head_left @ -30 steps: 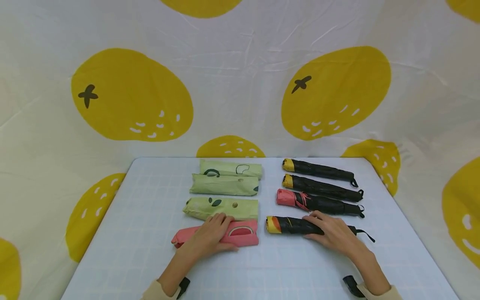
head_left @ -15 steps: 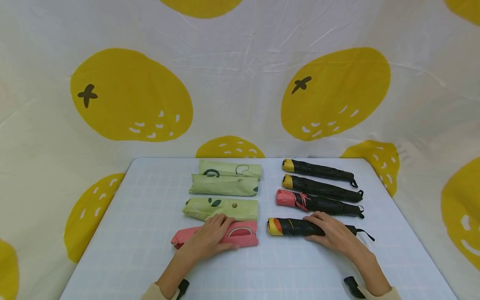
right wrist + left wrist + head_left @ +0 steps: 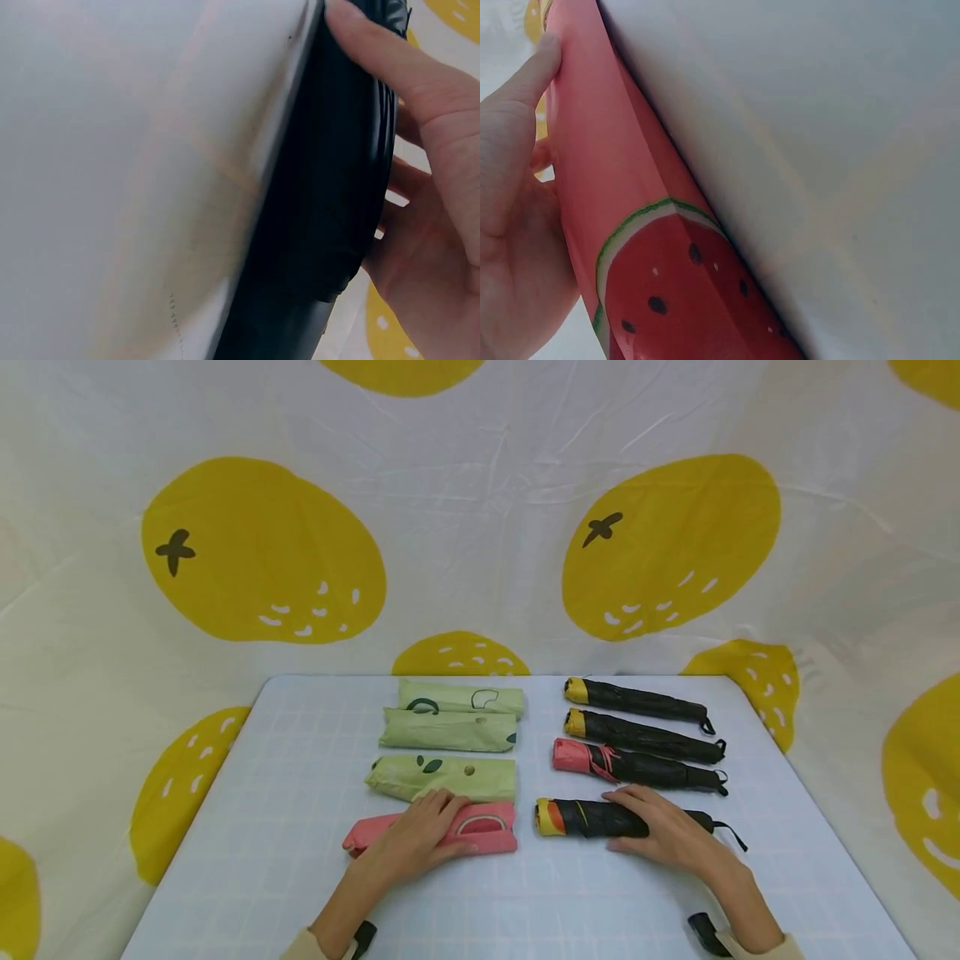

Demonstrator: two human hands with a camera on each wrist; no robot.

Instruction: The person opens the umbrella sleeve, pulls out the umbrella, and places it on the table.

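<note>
My left hand [image 3: 416, 839] lies over a long pink pouch [image 3: 491, 839] with a watermelon-slice print, thumb along its near side and fingers over the far side. In the left wrist view, the pouch [image 3: 652, 247] shows a lengthwise crease. A black folded umbrella [image 3: 592, 817] with a yellow-and-orange end and a thin strap is under my right hand [image 3: 667, 827]. Fingers and thumb straddle it from both sides. The right wrist view shows the hand [image 3: 435, 172] holding the dark umbrella [image 3: 315, 172] against the white surface; some fingers are partly hidden behind it.
Green printed pouches [image 3: 450, 777], [image 3: 450, 730], [image 3: 457, 695] lie in a column behind the pink one. Folded umbrellas lie behind the held one: a red-ended one [image 3: 637, 767] and two yellow-ended ones [image 3: 645, 735], [image 3: 645, 700]. The white table [image 3: 240, 860] ends at a patterned curtain [image 3: 480, 510].
The black umbrella under my right hand has shifted slightly toward me, its yellow end also a little to the right. The left hand and the pink pouch stay almost in place.
</note>
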